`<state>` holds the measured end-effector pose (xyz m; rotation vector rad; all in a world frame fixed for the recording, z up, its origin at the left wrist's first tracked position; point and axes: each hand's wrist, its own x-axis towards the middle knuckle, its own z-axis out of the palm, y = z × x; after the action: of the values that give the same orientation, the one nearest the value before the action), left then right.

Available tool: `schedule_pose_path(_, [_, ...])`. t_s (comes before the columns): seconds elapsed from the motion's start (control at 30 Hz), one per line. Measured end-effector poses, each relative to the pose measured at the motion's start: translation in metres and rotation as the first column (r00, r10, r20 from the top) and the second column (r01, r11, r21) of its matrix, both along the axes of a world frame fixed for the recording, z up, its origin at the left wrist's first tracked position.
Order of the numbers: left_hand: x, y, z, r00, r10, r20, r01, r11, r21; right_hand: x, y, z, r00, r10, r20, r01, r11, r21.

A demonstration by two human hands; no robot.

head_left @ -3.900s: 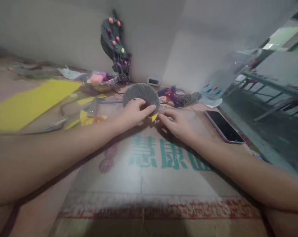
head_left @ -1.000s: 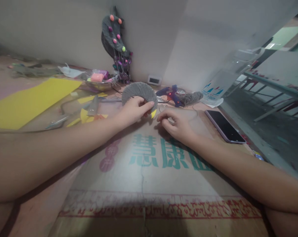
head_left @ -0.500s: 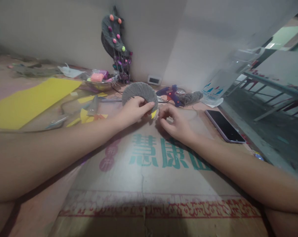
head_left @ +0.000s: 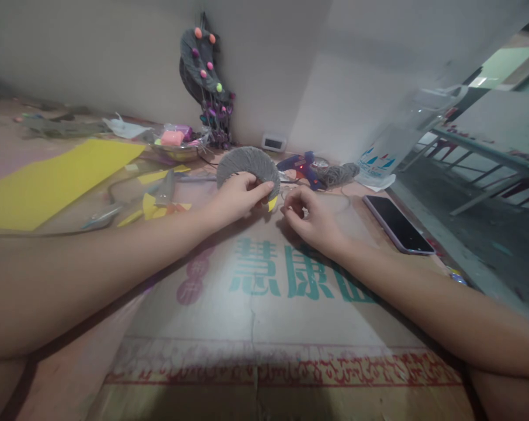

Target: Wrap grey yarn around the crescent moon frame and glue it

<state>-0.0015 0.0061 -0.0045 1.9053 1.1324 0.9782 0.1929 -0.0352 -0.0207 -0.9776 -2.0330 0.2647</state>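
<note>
My left hand grips a half-round shape wound in grey yarn, held upright on the cardboard sheet. A yellow tip pokes out under its right end. Just right of it, my right hand rests on the cardboard with its fingers curled and pinched together, apparently on a thin grey strand I can barely make out. A loose ball of grey yarn lies behind, beside a blue glue gun.
A phone lies face up at the right. Yellow foam sheet, yellow scraps and scissors are at the left. A bowl with pink bits and a grey pom-pom decoration stand at the wall.
My right hand has drawn a little toward the yarn-wound shape and its fingers have curled tighter. My left hand keeps its hold on the shape.
</note>
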Motion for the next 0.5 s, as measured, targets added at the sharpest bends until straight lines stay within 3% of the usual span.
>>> schedule_pose_path(0.17, [-0.0008, -0.0015, 0.0002, 1.000, -0.017, 0.000, 0.017, 0.999, -0.031, 0.0013, 0.0026, -0.0003, 0.991, -0.110, -0.077, 0.113, 0.993, 0.040])
schedule_pose_path(0.5, [0.0002, -0.0016, 0.0009, 1.000, -0.009, -0.029, 0.011, 0.999, 0.052, 0.0002, 0.0069, 0.0037, 1.000, 0.000, -0.014, -0.003, 0.984, -0.179])
